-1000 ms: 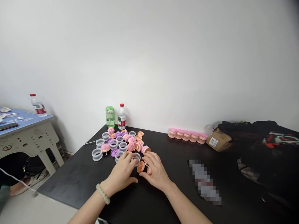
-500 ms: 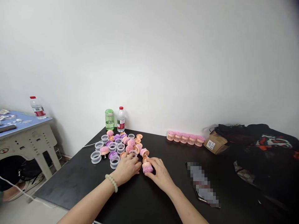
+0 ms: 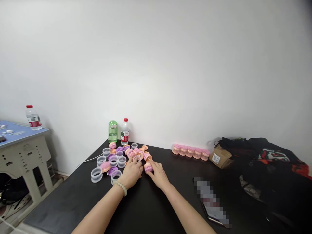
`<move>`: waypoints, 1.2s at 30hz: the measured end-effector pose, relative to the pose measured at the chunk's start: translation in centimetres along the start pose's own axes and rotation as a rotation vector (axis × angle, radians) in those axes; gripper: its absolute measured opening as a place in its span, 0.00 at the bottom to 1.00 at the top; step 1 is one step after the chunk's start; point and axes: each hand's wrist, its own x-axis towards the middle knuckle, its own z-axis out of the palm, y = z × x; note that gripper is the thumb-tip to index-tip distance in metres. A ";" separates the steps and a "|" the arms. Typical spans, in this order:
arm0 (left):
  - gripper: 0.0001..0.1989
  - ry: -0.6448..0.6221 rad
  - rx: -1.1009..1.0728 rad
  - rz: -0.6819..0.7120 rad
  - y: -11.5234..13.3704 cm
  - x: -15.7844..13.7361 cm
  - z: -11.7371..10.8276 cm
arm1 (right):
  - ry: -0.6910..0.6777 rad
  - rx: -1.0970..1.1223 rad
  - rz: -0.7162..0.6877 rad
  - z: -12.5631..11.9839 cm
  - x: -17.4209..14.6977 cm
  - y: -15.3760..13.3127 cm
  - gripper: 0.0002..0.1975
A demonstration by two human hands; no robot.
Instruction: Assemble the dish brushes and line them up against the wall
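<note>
A loose heap of round scrub brush heads and clear plastic rings lies on the black table. My left hand, with a pale bead bracelet at its wrist, rests over the heap's near right side. Its fingers are stretched out against a clear ring, and its thumb side is partly hidden. My right hand grips a small brush head with pink-purple bristles between thumb and fingers, close to the table. Orange-based brush heads lie just beyond, while purple caps sit among the rings.
A row of several pink brush heads stands along the wall. To the right are a brown paper package, dark clothing and a blurred-out phone. A green bottle and a water bottle stand behind the heap.
The view has tilted up and shifted slightly. My right hand has pushed the brush head a little forward, nearer the heap. My left hand stays over the heap.
</note>
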 end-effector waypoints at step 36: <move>0.30 0.052 -0.145 0.155 4.3 -2.1 0.0 | 0.178 -0.282 0.534 -5.3 7.1 11.3 0.14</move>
